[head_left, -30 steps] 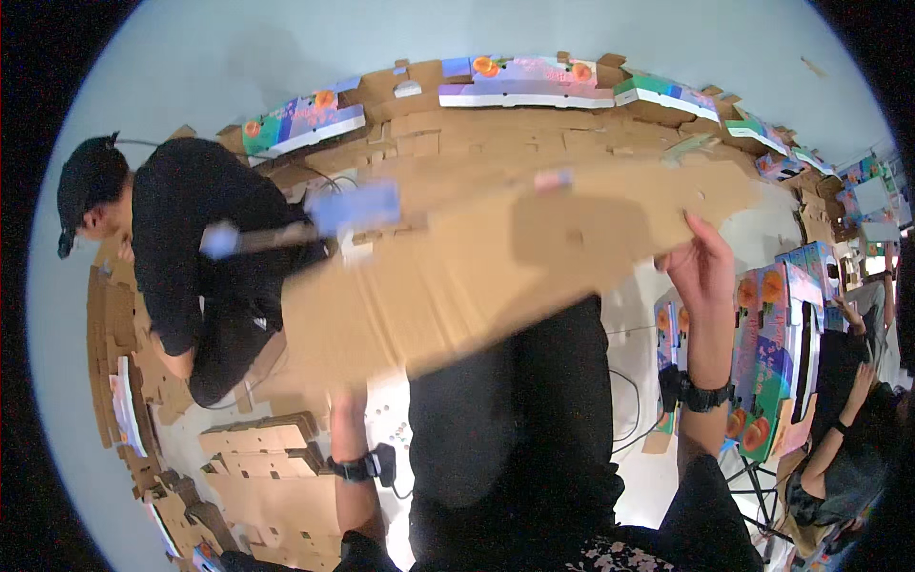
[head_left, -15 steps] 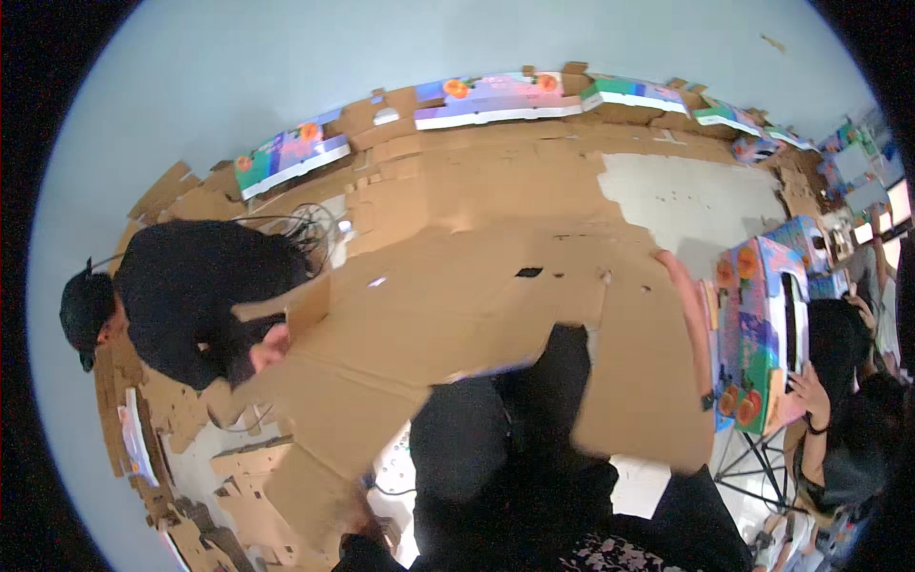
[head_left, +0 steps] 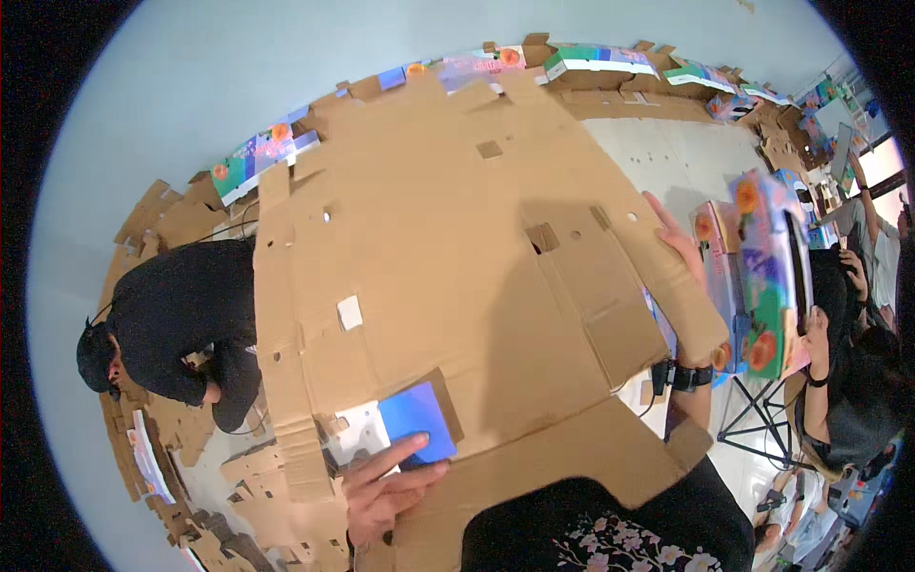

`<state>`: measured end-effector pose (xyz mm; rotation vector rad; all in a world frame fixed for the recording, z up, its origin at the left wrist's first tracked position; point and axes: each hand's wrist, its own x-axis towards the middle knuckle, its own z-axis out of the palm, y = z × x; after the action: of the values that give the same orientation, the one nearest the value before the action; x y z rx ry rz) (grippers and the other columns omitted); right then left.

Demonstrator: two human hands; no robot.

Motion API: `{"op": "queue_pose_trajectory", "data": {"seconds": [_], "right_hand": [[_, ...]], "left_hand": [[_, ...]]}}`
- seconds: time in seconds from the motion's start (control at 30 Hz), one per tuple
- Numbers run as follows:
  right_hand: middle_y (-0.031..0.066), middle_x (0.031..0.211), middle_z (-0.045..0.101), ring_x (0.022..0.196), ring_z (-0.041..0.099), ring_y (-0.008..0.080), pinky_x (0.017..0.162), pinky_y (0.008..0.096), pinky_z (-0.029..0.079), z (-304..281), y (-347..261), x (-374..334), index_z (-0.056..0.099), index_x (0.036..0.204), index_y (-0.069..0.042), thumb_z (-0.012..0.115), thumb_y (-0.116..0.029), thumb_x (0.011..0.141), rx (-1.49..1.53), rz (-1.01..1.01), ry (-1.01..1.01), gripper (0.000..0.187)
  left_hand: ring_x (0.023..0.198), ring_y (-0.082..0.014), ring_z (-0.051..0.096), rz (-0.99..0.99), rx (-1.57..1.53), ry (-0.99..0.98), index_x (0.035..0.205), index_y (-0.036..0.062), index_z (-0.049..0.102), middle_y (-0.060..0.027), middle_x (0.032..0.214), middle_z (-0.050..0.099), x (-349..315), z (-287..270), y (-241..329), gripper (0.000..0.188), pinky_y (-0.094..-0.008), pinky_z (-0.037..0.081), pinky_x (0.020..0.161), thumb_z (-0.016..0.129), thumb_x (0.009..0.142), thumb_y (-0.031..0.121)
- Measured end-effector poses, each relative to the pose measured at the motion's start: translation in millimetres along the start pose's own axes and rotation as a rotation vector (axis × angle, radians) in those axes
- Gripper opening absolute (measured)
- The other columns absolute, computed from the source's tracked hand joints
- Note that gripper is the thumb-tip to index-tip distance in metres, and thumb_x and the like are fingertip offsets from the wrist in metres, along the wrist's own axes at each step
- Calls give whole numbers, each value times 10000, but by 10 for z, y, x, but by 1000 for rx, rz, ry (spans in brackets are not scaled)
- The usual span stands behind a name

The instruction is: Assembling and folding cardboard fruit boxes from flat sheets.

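A large flattened cardboard box (head_left: 429, 248) spreads out in front of me, brown side up, with several flaps and cut holes. My left hand (head_left: 386, 491) grips its near left part, two fingers lying over a blue printed flap (head_left: 419, 419). At the right, my right hand (head_left: 679, 238) holds the box's side edge; some of its fingers are hidden behind the board. A dark band circles my right wrist. A folded brown flap (head_left: 658, 467) hangs along the near edge, close to my body.
To the left a person in black (head_left: 186, 305) bends over flat cardboard. Colourful printed boxes (head_left: 762, 276) stand on a black folding stand (head_left: 758, 419) at the right, a person's hand on one. Printed cartons (head_left: 600, 62) line the pale wall.
The cardboard has been raised and opened out wider, now covering most of the view. My left hand has come up onto the blue flap. The person at left bends lower.
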<state>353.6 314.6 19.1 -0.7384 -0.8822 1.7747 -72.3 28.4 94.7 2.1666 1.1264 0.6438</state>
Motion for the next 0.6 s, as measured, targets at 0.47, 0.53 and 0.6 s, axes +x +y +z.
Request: {"op": "queue_pose_trajectory", "data": {"seconds": [0.47,0.53,0.6], "right_hand": [[138,1584,441,1476,370,226,1200,377,281,363,-387,-933,411,1538,36,653,-183,960,-844,128,22,663],[153,1502,522,1382,489,246,1128,386,386,371,-384,-977,459,1499,35,666,-217,945,-604,127,136,643],[163,1397,605,1252,604,260,1020,390,491,371,-389,-1017,507,1450,30,673,-242,934,-284,299,455,606]], "left_hand": [[1470,-301,439,54,-312,503,1400,119,474,-227,1518,486,-439,523,-246,363,-412,379,1209,552,1051,182],[1474,-302,437,-90,-463,427,1412,169,474,-223,1542,472,-369,440,-166,335,-434,303,1241,492,1077,168],[1474,-318,437,-618,-1045,353,1387,187,487,-213,1544,482,-341,284,-40,303,-474,242,1262,467,1087,152]]}}
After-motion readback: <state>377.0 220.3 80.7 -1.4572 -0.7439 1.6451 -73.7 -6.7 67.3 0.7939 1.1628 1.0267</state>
